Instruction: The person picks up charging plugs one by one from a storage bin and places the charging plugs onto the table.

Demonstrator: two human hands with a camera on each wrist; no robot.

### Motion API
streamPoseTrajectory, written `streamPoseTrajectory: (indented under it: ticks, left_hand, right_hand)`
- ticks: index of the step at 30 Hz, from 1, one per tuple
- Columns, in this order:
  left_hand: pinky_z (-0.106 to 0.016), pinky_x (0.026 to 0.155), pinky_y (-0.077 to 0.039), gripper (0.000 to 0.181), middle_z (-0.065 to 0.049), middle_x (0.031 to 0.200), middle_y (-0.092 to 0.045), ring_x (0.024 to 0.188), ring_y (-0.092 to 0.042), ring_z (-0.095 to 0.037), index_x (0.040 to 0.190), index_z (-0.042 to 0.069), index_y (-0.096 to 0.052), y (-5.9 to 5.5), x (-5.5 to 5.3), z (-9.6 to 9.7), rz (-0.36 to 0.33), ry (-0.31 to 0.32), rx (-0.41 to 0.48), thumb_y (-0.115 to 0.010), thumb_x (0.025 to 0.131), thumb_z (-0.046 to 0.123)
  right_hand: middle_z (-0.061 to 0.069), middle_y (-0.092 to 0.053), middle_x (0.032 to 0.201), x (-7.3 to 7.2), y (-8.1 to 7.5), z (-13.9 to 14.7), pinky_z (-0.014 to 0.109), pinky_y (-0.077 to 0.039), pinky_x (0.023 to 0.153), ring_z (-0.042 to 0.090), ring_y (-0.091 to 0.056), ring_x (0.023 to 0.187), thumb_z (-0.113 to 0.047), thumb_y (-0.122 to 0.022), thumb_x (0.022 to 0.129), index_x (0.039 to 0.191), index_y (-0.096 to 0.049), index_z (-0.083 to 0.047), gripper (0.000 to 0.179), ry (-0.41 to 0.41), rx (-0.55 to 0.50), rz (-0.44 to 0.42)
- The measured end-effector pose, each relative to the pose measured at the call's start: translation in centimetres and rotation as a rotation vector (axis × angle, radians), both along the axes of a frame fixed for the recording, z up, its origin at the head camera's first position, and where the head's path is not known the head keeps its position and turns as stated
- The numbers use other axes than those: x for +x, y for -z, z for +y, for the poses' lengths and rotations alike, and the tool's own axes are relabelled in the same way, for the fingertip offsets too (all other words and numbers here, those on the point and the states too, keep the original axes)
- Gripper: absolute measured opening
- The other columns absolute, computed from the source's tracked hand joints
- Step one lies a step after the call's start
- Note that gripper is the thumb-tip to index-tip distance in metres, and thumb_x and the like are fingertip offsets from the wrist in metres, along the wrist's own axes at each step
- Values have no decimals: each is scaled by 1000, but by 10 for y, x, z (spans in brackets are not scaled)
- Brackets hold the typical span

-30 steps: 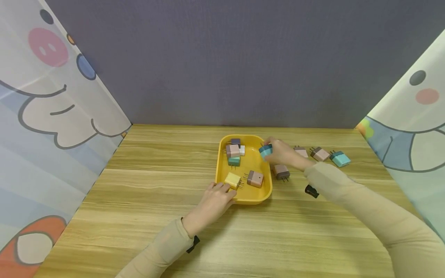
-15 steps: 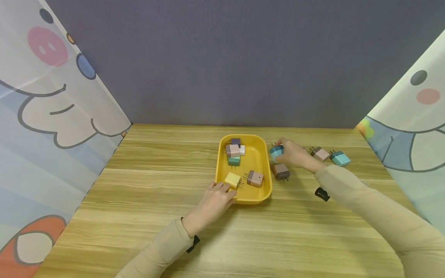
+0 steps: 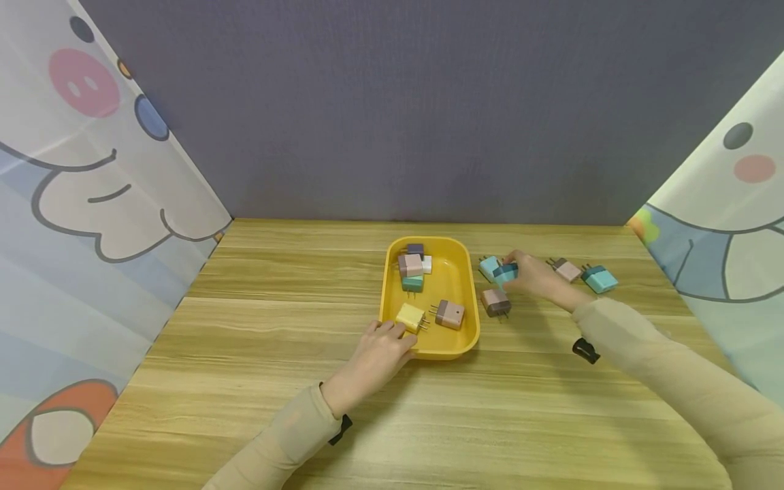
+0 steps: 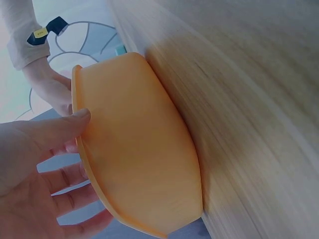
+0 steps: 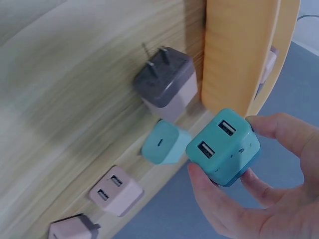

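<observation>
In the head view my right hand [image 3: 533, 278] holds a teal USB charger [image 3: 505, 273] above the table, right of the yellow tray [image 3: 446, 272]. The right wrist view shows thumb and fingers pinching this charger [image 5: 224, 147], its two USB ports facing the camera. Below it lies a light blue charger [image 3: 488, 267]; a brown-and-pink charger [image 3: 496, 302] sits by the tray's right side. My left hand [image 3: 375, 357] grips the tray's near-left rim, its thumb on the outer wall in the left wrist view. Inside are a yellow charger [image 3: 410, 317], a pink-brown charger [image 3: 450, 314] and a stacked cluster.
Farther right on the wooden table [image 3: 294, 306] lie a pink charger [image 3: 567, 270] and a teal charger [image 3: 600, 279]. Another pink charger [image 5: 115, 190] shows in the right wrist view. A grey panel [image 3: 392, 122] stands behind, with printed cloth on both sides.
My right hand has moved right, from over the tray's right rim to above the table, still holding the teal charger. The light blue charger has come into view. My left hand stays put.
</observation>
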State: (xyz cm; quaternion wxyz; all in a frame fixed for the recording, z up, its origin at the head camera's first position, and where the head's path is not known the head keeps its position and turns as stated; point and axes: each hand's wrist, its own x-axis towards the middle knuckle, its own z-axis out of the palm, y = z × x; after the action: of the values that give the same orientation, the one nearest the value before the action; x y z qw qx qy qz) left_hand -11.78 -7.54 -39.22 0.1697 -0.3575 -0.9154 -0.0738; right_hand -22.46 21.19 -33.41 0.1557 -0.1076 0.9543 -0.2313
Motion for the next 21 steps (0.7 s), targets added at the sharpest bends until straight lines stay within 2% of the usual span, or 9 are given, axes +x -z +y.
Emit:
streamPoseTrajectory:
  ticks: [3,5,10,13,16,18,21]
  left_hand:
    - [-31,68,-40,15,2,82,-59,74,-53,-13,86,17,-65,0,0,0,-2,3,6,-69,75,26]
    - [-31,68,-40,15,2,82,-59,74,-53,-13,86,17,-65,0,0,0,-3,4,8,-69,75,26]
    - [-31,68,-40,15,2,82,-59,74,-53,-13,86,17,-65,0,0,0,-5,3,0,-68,76,27]
    - [-31,68,-40,15,2,82,-58,74,-53,-13,86,17,-65,0,0,-1,-2,3,-8,-68,76,27]
    - [-30,68,-40,15,2,81,-58,73,-53,-13,86,17,-65,0,0,-1,-1,5,-9,-68,76,28]
    - [-31,68,-40,16,2,81,-58,73,-52,-13,86,17,-65,0,0,-1,-1,6,-8,-68,76,27]
    - [-31,68,-40,16,2,81,-58,73,-53,-13,87,16,-65,0,0,-1,-5,8,-10,-68,76,27]
  right_hand:
    - [21,-56,92,1,3,5,28,-35,52,13,-38,54,-12,-59,80,121,-36,12,53,1,6,4]
    - [23,-55,95,2,4,8,28,-35,52,13,-38,54,-13,-59,80,120,-36,12,53,0,7,4]
    - [9,-50,71,3,7,14,27,-33,48,11,-33,49,-12,-59,79,120,-37,12,52,1,2,0]
    - [11,-50,71,3,8,17,28,-32,49,12,-33,49,-12,-59,79,118,-38,12,51,-7,0,9]
    - [23,-56,86,4,10,20,30,-35,53,15,-39,54,-13,-59,79,117,-39,13,50,-17,0,12]
    - [31,-53,102,4,11,22,30,-36,56,17,-42,59,-13,-59,79,118,-39,13,51,-17,2,6]
    - [33,-49,111,5,12,25,29,-35,55,16,-42,58,-13,-58,79,120,-37,14,54,-12,-3,-7]
